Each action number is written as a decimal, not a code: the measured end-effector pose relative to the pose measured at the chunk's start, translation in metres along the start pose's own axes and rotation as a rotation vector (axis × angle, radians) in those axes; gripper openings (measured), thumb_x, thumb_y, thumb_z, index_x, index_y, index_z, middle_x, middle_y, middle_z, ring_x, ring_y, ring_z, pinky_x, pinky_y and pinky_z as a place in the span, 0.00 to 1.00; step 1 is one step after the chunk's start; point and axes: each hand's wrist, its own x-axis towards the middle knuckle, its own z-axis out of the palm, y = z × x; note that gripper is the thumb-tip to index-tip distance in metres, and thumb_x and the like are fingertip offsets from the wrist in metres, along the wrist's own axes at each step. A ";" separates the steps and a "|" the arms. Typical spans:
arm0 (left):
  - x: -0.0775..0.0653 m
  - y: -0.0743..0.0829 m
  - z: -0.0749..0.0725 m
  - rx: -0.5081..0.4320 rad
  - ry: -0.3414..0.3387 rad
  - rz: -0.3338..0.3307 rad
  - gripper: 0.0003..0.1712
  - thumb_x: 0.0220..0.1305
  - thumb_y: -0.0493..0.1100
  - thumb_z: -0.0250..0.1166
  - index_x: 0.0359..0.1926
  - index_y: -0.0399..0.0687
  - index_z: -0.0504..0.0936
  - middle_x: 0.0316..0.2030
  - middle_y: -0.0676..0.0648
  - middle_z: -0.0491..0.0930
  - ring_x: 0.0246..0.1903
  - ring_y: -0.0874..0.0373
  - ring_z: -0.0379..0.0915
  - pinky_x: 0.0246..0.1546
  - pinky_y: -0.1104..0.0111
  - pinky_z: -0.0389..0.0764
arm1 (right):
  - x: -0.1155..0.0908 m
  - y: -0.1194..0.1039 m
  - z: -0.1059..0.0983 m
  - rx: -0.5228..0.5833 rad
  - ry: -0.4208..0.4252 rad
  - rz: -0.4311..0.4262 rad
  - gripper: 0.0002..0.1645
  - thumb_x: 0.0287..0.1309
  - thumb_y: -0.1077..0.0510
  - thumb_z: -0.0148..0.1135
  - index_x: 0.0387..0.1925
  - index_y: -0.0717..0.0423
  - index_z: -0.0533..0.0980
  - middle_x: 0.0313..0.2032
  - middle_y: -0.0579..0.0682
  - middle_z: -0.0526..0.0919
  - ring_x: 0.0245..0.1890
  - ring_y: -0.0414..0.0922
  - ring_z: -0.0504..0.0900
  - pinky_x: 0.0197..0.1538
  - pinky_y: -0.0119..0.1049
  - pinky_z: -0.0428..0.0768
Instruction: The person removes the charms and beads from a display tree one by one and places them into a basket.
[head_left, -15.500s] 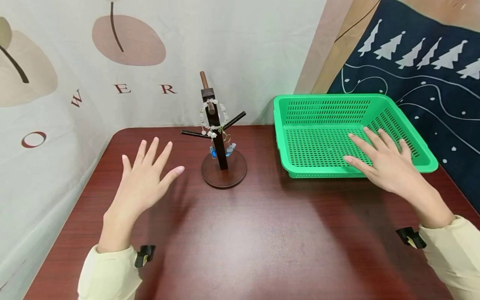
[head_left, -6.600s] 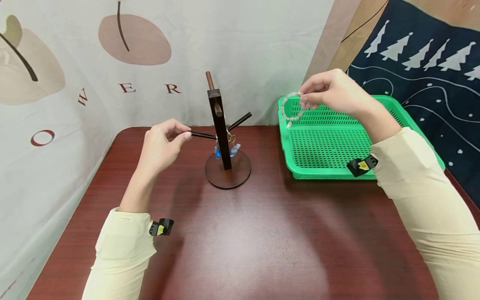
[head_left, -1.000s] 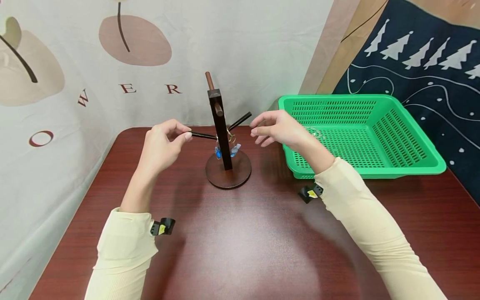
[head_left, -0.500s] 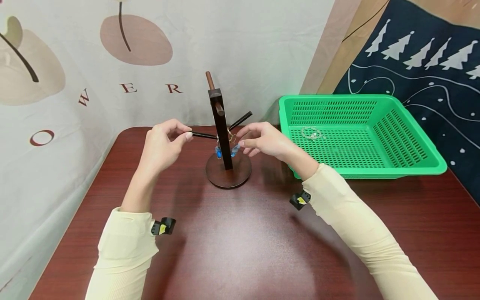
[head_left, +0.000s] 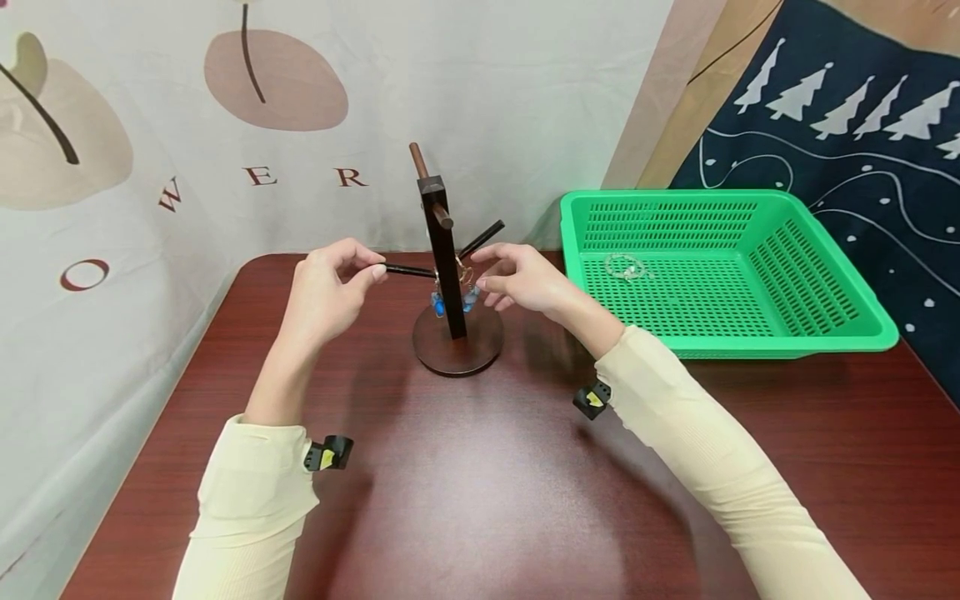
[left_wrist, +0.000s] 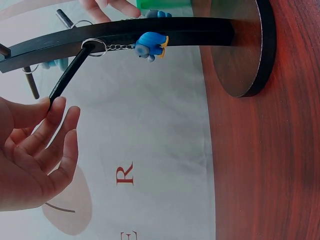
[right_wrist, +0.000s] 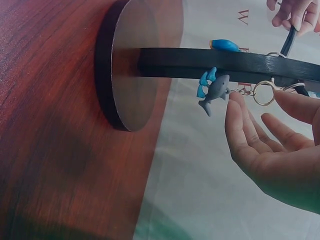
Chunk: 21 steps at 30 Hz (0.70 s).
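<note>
A dark wooden stand (head_left: 447,271) with several pegs rises from a round base (head_left: 459,354). My left hand (head_left: 326,287) pinches the tip of its left black peg (left_wrist: 70,75). From that peg a keychain with a blue figure (left_wrist: 151,44) hangs by its ring. At the stand's right side, my right hand (head_left: 525,279) surrounds a keychain with a grey dolphin (right_wrist: 218,87) and light-blue pieces. Its fingers lie by the chain and its thumb near the gold ring (right_wrist: 264,93), thumb and fingers apart. A pale beaded bracelet (head_left: 624,267) lies inside the green basket (head_left: 757,343).
The basket stands at the table's right rear. Another ring with a teal charm (left_wrist: 55,64) hangs at the stand's upper part, mostly hidden. A printed cloth (head_left: 487,100) hangs behind the reddish-brown table (head_left: 480,500).
The bracelet once hung on the stand, was then held by my right hand, and now lies in the basket. My right hand has moved left to the dolphin keychain. My left hand stays put.
</note>
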 end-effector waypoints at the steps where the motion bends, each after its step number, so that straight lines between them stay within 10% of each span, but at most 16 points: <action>1: 0.000 0.000 0.000 0.001 0.000 0.001 0.06 0.61 0.38 0.60 0.35 0.40 0.81 0.30 0.42 0.82 0.26 0.57 0.70 0.28 0.67 0.65 | 0.000 0.000 0.000 -0.005 0.000 -0.002 0.21 0.60 0.65 0.55 0.55 0.60 0.69 0.41 0.65 0.78 0.30 0.49 0.79 0.36 0.41 0.79; 21: 0.000 0.001 0.000 0.002 0.005 0.004 0.06 0.61 0.38 0.60 0.35 0.40 0.81 0.30 0.42 0.82 0.26 0.57 0.70 0.27 0.67 0.65 | 0.000 -0.002 0.005 -0.008 -0.030 -0.019 0.09 0.59 0.65 0.57 0.40 0.67 0.76 0.31 0.60 0.82 0.30 0.53 0.81 0.36 0.44 0.79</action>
